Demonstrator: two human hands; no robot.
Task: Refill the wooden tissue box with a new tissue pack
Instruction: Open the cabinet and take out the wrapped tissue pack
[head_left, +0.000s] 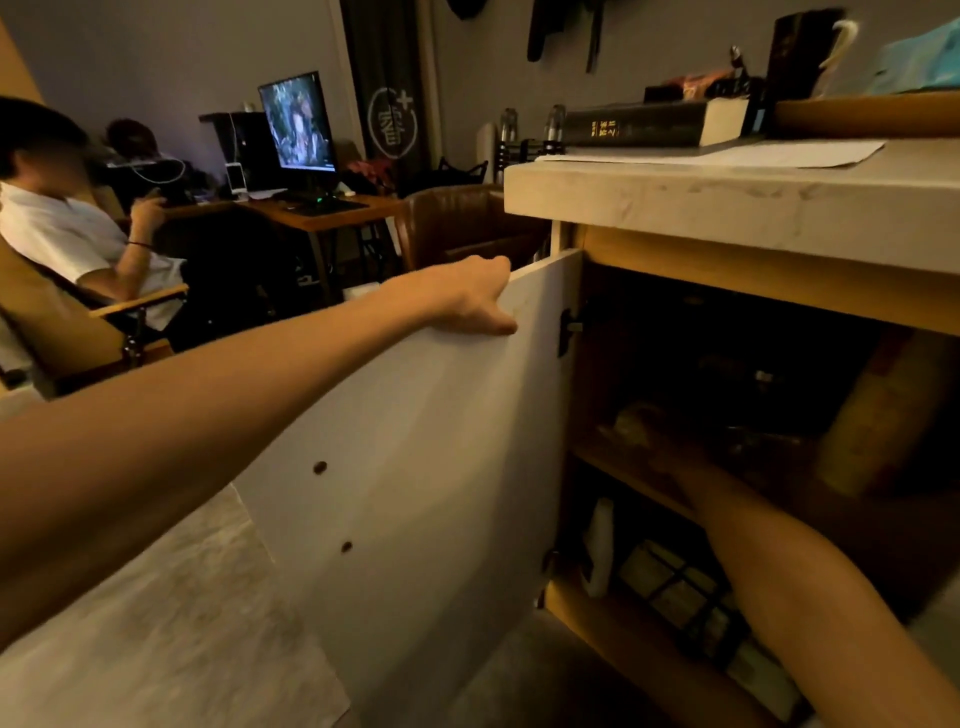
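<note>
My left hand (475, 296) grips the top edge of a white cabinet door (415, 467), which stands swung open. My right arm reaches into the dark upper shelf of the cabinet (727, 374); my right hand (670, 441) is deep in shadow next to a crinkly pale package (634, 423), and I cannot tell whether it holds anything. A wooden box edge (872, 117) shows on the countertop at the upper right, with something teal (919, 57) above it.
The marble countertop (727, 208) carries a thick dark book (644, 124) and a sheet of paper. The lower shelf holds a white bottle (600, 545) and boxed goods. A seated person (67, 234) is at left, with a desk and lit monitor (298, 124) beyond.
</note>
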